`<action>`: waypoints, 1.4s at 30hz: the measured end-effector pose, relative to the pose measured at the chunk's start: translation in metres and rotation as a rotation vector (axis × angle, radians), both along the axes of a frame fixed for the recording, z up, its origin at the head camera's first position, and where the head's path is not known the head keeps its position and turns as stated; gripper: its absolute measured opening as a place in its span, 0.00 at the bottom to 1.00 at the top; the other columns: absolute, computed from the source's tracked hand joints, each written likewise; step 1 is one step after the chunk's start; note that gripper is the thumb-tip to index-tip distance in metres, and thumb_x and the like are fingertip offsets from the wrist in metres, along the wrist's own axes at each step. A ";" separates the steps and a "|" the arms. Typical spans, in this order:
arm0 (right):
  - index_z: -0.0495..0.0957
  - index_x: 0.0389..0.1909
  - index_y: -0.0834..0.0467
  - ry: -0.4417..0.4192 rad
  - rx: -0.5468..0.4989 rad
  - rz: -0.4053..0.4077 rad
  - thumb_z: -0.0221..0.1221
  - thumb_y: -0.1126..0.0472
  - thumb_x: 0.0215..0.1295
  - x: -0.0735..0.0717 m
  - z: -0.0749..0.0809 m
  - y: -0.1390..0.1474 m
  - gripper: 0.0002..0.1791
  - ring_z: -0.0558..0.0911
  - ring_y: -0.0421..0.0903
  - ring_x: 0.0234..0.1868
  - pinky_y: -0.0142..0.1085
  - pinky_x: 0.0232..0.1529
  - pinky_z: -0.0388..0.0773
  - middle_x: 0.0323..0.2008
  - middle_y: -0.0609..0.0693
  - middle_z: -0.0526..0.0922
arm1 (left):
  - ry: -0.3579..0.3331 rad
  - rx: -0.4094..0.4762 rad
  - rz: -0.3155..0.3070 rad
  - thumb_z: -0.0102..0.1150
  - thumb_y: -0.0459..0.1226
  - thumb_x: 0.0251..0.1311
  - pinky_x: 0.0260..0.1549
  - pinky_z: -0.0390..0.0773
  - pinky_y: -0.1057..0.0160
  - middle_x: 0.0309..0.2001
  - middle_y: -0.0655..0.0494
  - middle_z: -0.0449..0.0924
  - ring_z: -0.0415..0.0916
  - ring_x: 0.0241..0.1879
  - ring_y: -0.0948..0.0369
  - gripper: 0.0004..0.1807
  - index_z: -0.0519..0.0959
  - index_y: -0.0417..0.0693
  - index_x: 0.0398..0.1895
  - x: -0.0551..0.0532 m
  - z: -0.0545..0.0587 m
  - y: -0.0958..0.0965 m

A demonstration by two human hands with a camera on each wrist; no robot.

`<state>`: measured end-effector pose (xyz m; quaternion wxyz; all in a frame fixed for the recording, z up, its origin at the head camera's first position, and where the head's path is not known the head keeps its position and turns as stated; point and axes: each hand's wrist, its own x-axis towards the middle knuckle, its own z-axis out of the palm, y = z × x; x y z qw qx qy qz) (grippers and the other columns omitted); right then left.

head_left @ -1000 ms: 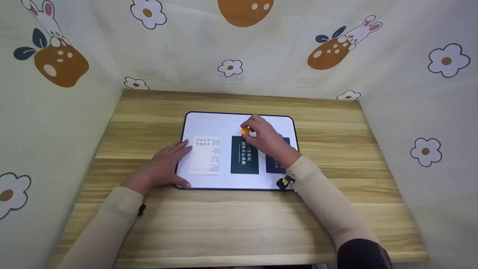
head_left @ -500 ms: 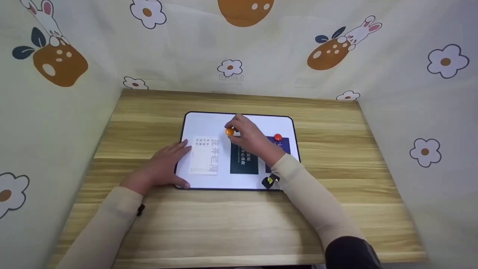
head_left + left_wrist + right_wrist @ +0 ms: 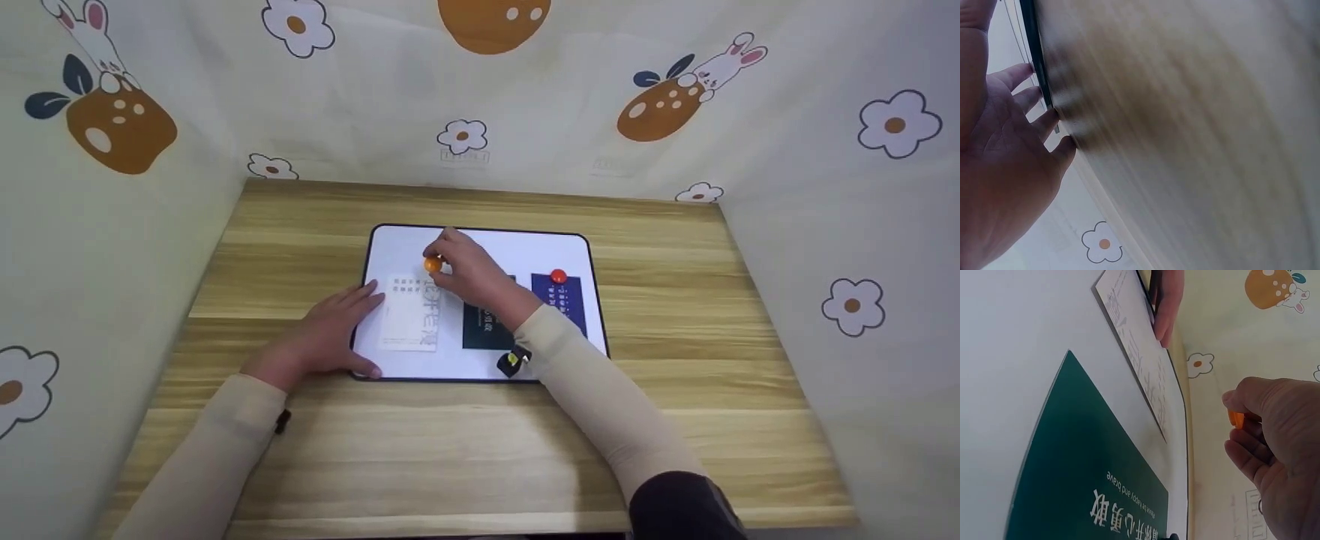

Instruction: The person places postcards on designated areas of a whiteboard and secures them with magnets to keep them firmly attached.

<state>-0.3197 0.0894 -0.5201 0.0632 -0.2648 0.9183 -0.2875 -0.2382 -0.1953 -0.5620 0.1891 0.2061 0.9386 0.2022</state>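
Observation:
A white board with a dark rim lies on the table, bearing three cards in a row. My right hand pinches a round orange magnet over the top right corner of the white card. In the right wrist view the orange magnet shows between thumb and fingertips, above the board. My left hand rests at the board's left side, fingers extended and thumb at the lower left corner. My right hand and wrist partly cover the dark green card in the head view.
A round red magnet sits at the top of the blue card, on the right. The wooden table extends around the board. Patterned cloth walls close off the back and both sides.
My right hand has moved left with the orange magnet, from the green card's top to the white card's. The blue card and red magnet are uncovered. My left hand has stayed put.

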 end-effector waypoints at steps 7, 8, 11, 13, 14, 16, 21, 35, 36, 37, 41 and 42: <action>0.86 0.64 0.59 0.019 0.014 0.029 0.72 0.63 0.75 -0.003 -0.001 -0.015 0.20 0.82 0.45 0.59 0.34 0.65 0.81 0.55 0.48 0.80 | 0.020 0.009 -0.015 0.85 0.69 0.45 0.83 0.46 0.30 0.91 0.47 0.43 0.40 0.88 0.38 0.75 0.55 0.49 0.91 -0.001 0.001 -0.002; 0.86 0.65 0.59 0.025 0.020 0.034 0.72 0.63 0.75 -0.004 -0.001 -0.016 0.20 0.82 0.45 0.59 0.35 0.65 0.81 0.55 0.49 0.80 | 0.024 0.014 -0.021 0.85 0.68 0.45 0.83 0.46 0.30 0.91 0.46 0.44 0.41 0.88 0.37 0.75 0.56 0.48 0.91 -0.001 0.002 -0.002; 0.85 0.65 0.59 0.036 0.048 0.045 0.72 0.62 0.75 -0.005 -0.001 -0.022 0.20 0.81 0.45 0.59 0.34 0.65 0.80 0.56 0.49 0.80 | 0.030 0.021 -0.029 0.85 0.69 0.46 0.82 0.46 0.29 0.91 0.44 0.45 0.41 0.88 0.36 0.74 0.56 0.47 0.90 -0.001 0.002 -0.003; 0.85 0.65 0.59 0.044 0.065 0.057 0.71 0.61 0.75 -0.006 -0.001 -0.025 0.20 0.81 0.45 0.59 0.34 0.65 0.80 0.56 0.50 0.81 | 0.035 0.021 -0.033 0.84 0.69 0.46 0.82 0.46 0.29 0.91 0.44 0.45 0.41 0.88 0.36 0.75 0.56 0.46 0.90 -0.001 0.001 -0.003; 0.85 0.65 0.59 0.050 0.071 0.064 0.71 0.61 0.76 -0.006 -0.001 -0.027 0.20 0.81 0.45 0.59 0.35 0.65 0.80 0.56 0.50 0.81 | 0.038 0.020 -0.035 0.84 0.69 0.46 0.82 0.46 0.29 0.91 0.44 0.45 0.41 0.88 0.36 0.75 0.56 0.46 0.90 -0.001 0.001 -0.003; 0.85 0.65 0.59 0.058 0.082 0.077 0.71 0.61 0.76 -0.006 0.000 -0.030 0.20 0.81 0.45 0.59 0.34 0.65 0.80 0.57 0.50 0.81 | 0.038 0.015 -0.035 0.84 0.70 0.45 0.83 0.47 0.30 0.91 0.45 0.44 0.41 0.88 0.37 0.75 0.56 0.46 0.90 -0.002 0.000 -0.003; 0.85 0.66 0.59 0.065 0.086 0.101 0.71 0.62 0.76 -0.005 0.003 -0.035 0.20 0.81 0.44 0.58 0.34 0.64 0.80 0.57 0.50 0.81 | 0.022 0.000 -0.025 0.84 0.71 0.44 0.83 0.46 0.31 0.92 0.47 0.42 0.39 0.88 0.38 0.76 0.54 0.49 0.91 -0.003 -0.001 -0.003; 0.84 0.66 0.59 0.087 0.128 0.126 0.70 0.63 0.76 -0.007 -0.001 -0.040 0.20 0.80 0.44 0.56 0.32 0.62 0.80 0.56 0.50 0.81 | -0.002 0.001 0.001 0.85 0.69 0.44 0.83 0.45 0.31 0.92 0.50 0.41 0.39 0.89 0.38 0.75 0.55 0.52 0.92 -0.001 0.000 -0.001; 0.84 0.66 0.59 0.085 0.131 0.126 0.70 0.63 0.76 -0.007 -0.001 -0.039 0.20 0.80 0.44 0.56 0.32 0.62 0.80 0.56 0.50 0.81 | -0.004 0.002 0.001 0.85 0.69 0.44 0.83 0.45 0.31 0.92 0.50 0.42 0.39 0.89 0.38 0.75 0.55 0.52 0.92 -0.001 0.000 -0.001; 0.84 0.66 0.59 0.082 0.132 0.125 0.70 0.63 0.76 -0.008 -0.002 -0.039 0.20 0.80 0.44 0.56 0.32 0.62 0.80 0.56 0.50 0.81 | -0.004 0.001 0.000 0.85 0.69 0.44 0.83 0.44 0.31 0.92 0.50 0.42 0.39 0.89 0.38 0.75 0.55 0.52 0.92 -0.001 0.000 -0.001; 0.85 0.66 0.58 0.075 0.140 0.116 0.70 0.63 0.77 -0.009 -0.006 -0.039 0.20 0.81 0.44 0.57 0.33 0.63 0.80 0.56 0.50 0.81 | -0.002 -0.004 -0.005 0.85 0.69 0.44 0.83 0.45 0.31 0.92 0.50 0.41 0.39 0.89 0.39 0.75 0.54 0.53 0.92 -0.001 0.000 -0.001; 0.85 0.66 0.58 0.074 0.138 0.116 0.69 0.63 0.77 -0.009 -0.006 -0.039 0.20 0.81 0.44 0.57 0.34 0.63 0.80 0.55 0.50 0.81 | -0.003 -0.004 -0.004 0.85 0.69 0.44 0.83 0.45 0.31 0.92 0.50 0.41 0.39 0.89 0.39 0.75 0.54 0.53 0.92 -0.001 0.000 0.000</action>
